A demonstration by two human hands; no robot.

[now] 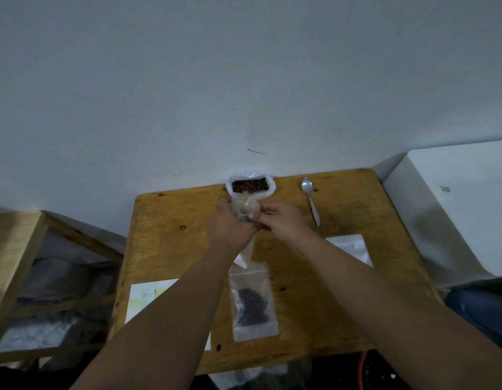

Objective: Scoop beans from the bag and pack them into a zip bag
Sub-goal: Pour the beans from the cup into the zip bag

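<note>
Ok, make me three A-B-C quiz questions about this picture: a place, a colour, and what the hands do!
1. Where is the spoon? A) on the floor B) on the table, right of the bean bag C) inside the bean bag
2. What colour is the table? A) blue B) black C) yellowish wood
3. The small zip bag is: A) held by both hands B) lying flat, untouched C) hanging on the wall
Answers: B, it lies on bare wood; C, its top looks yellow-brown; A, left hand and right hand grip it.
</note>
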